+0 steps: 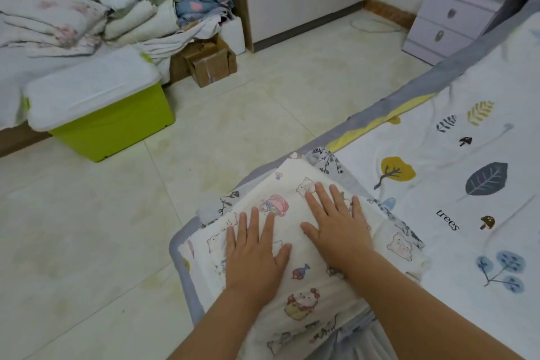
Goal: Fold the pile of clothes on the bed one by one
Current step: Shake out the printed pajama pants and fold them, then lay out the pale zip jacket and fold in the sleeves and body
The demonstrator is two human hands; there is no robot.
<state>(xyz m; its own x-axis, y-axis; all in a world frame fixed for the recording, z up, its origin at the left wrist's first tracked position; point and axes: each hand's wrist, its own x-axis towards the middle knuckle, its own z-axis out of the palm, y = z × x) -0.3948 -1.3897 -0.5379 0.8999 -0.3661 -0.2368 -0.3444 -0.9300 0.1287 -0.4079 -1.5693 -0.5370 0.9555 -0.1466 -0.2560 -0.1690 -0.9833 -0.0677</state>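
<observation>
A folded cartoon-print cloth (295, 245) lies atop a floral garment (330, 162) at the bed (467, 184) corner, its edges near the drop to bare floor (204, 140), both the left hand (255, 254) and right hand (339, 225) flat, fingers spread, each grip holding nothing.

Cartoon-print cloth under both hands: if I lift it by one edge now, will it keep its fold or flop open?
The cartoon-print cloth is probably floppy: thin, wrinkled fabric, so an edge lift would likely unfold it. It seems light. Left hand and right hand lie flat, open, on it. It sits atop a floral cloth at the bed corner, so pushing may slide it floorward.
</observation>
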